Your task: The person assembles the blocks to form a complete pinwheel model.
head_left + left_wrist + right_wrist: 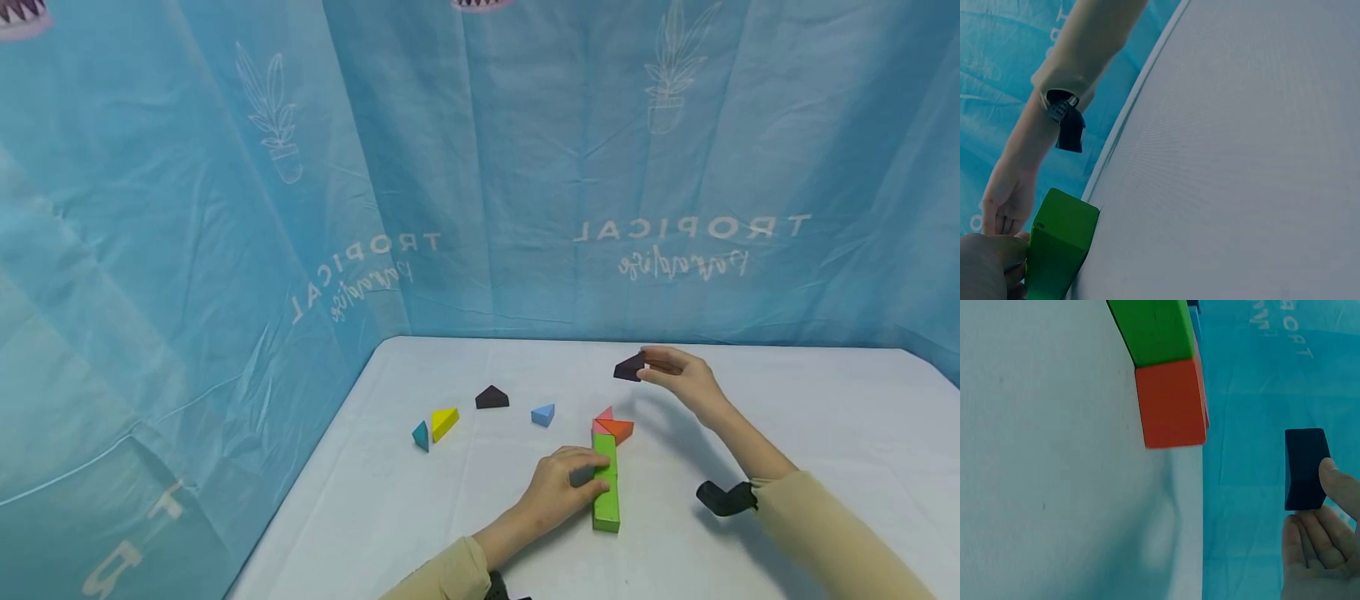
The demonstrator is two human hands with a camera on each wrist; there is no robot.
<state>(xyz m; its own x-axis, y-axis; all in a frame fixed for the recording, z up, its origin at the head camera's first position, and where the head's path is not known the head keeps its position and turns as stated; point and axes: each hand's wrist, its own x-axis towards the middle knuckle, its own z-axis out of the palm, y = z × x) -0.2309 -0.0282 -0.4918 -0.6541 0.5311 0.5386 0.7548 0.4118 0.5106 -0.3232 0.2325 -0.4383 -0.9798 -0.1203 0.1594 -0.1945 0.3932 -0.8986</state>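
In the head view my left hand (558, 492) holds the row of green blocks (606, 508), its bent index finger and thumb set on them from the left. The left wrist view shows the green end (1063, 225) beside my curled fingers. Beyond the row, an orange triangular block (617, 430) and pink pieces (603, 414) adjoin its far end. My right hand (688, 385) pinches a dark angular block (628, 368) above the table, to the right of and behind the row. The right wrist view has this dark block (1305, 469) between thumb and fingers.
Left of the row lie a light-blue triangular block (543, 415), a second dark block (492, 397), a yellow triangular block (444, 423) and a teal one (422, 436). A white cloth covers the table (360, 500). Blue printed curtains (525, 167) hang behind and at left.
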